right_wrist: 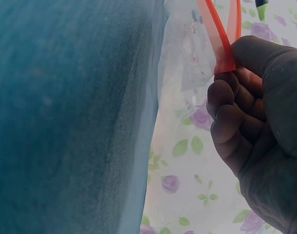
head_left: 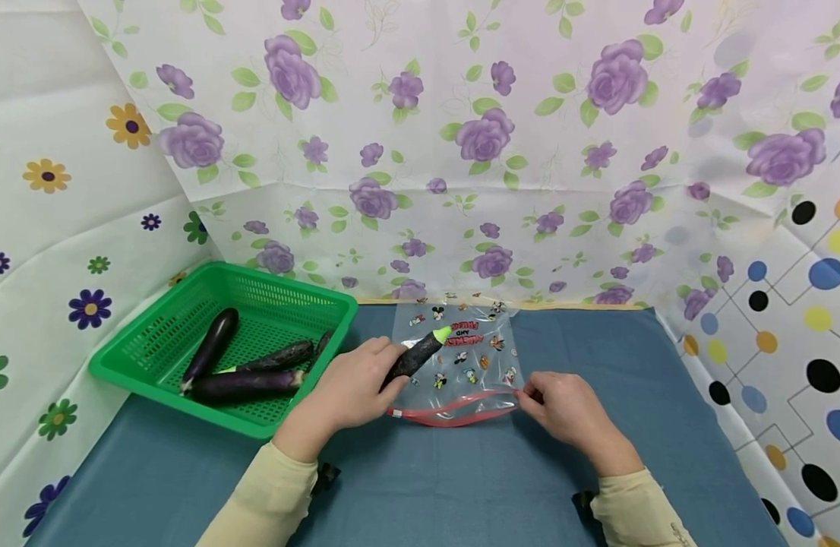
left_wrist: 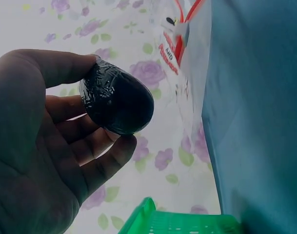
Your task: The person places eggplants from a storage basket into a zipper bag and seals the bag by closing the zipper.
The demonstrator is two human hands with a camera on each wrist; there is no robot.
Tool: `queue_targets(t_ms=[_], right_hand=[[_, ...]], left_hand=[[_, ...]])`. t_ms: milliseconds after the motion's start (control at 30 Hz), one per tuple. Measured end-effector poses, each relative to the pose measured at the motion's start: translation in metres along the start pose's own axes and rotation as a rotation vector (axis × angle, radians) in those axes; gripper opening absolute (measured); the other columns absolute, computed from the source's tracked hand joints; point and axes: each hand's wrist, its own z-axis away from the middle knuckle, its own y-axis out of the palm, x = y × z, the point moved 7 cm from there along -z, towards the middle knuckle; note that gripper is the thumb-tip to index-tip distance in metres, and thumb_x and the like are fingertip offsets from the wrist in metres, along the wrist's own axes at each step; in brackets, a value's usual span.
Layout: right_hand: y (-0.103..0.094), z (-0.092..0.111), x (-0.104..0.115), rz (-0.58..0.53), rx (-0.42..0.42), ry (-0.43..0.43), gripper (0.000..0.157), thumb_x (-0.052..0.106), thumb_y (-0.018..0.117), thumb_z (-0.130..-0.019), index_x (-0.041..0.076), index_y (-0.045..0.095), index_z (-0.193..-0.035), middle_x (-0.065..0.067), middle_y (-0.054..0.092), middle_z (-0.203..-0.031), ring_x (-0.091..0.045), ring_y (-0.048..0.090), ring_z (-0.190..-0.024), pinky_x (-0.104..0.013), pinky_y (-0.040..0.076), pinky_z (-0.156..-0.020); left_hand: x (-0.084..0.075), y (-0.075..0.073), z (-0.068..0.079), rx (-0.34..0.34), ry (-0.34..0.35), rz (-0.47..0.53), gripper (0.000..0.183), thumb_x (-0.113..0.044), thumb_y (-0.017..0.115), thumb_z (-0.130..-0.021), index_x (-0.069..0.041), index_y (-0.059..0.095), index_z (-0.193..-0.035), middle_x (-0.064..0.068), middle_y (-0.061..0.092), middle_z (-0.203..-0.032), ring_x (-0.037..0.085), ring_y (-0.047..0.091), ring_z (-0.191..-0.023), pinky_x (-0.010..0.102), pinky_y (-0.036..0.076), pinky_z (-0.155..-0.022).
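Dark, green-tipped vegetable (head_left: 418, 357) is gripped by the left hand (head_left: 358, 384), fingers curled round it, over a clear printed bag (head_left: 464, 372); whether it touches the bag is hard to tell. The right hand (head_left: 563, 406) pinches one end of the bag's red zip strip (head_left: 454, 422). To the left, a green basket (head_left: 187, 410) on the blue cloth (head_left: 447, 486) holds eggplants (head_left: 245, 385) and other dark produce (head_left: 276, 355).

dark vegetable (head_left: 416, 357): green-tipped, tilted, in left grip (head_left: 356, 384) | clear bag (head_left: 471, 365): red mouth parted, corner in right grip (head_left: 563, 408)
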Motion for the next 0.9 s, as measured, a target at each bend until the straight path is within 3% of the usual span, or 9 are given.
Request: queue_targets(t_ms=[267, 567, 900], right_hand=[[0.001, 0.000, 0.000, -0.006, 0.013, 0.007, 0.027, 0.016, 0.087, -0.099, 0.021, 0.070, -0.078, 0.014, 0.054, -0.066, 0.000, 0.043, -0.054, -0.026, 0.042, -0.053], [0.002, 0.000, 0.000, -0.003, 0.034, 0.017, 0.024, 0.016, 0.086, -0.099, 0.020, 0.071, -0.080, 0.013, 0.056, -0.068, 0.000, 0.045, -0.056, -0.027, 0.043, -0.054], [0.002, 0.000, 0.000, -0.004, 0.035, 0.012, 0.024, 0.016, 0.086, -0.099, 0.021, 0.071, -0.080, 0.013, 0.056, -0.068, 0.000, 0.044, -0.056, -0.027, 0.043, -0.054]], left_hand=[[-0.013, 0.009, -0.001, 0.054, 0.030, 0.074, 0.043, -0.031, 0.076, -0.108, -0.008, 0.070, -0.143, 0.007, 0.071, -0.132, 0.022, 0.068, -0.111, 0.044, 0.060, -0.079], [-0.024, 0.020, -0.001, 0.057, 0.092, 0.073, 0.040, -0.032, 0.079, -0.105, -0.011, 0.074, -0.138, 0.002, 0.067, -0.112, 0.014, 0.057, -0.087, 0.033, 0.048, -0.063], [-0.035, 0.025, -0.001, 0.086, 0.150, 0.108, 0.039, -0.033, 0.078, -0.104, -0.013, 0.075, -0.138, 0.000, 0.069, -0.114, 0.012, 0.057, -0.088, 0.031, 0.051, -0.066]])
